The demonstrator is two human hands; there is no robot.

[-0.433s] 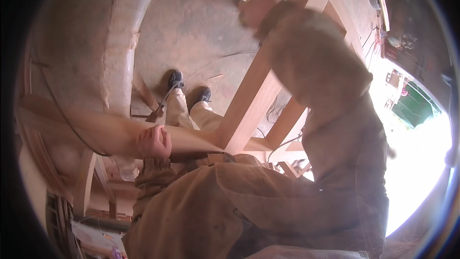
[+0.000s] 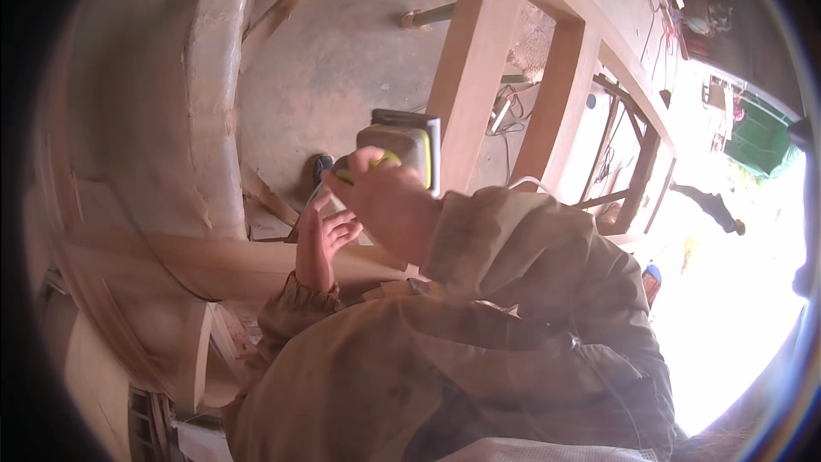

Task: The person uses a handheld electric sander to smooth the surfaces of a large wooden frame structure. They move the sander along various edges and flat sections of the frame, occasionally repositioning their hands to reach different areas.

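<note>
My right hand is wrapped round a hand-held electric sander, grey and yellow-green with a flat dark pad. The sander is tilted, its pad turned away from me toward the right, beside a wide beam of the wooden frame. Just below and left of it is my left hand, raised with the fingers apart and slightly bent. Its fingertips come close to the back of the sander; whether they touch it or its cord I cannot tell. A long wooden rail of the frame runs across under my left hand.
To the left stands a long pale, plastic-covered post or roll. Wood offcuts lean near it. A thin cable hangs over the rail at left. More cables lie on the floor beyond the frame. Bright daylight enters at right.
My right hand has come back toward me with the sander, from far over the frame. My left hand has lifted off the rail, opened and moved right toward it.
</note>
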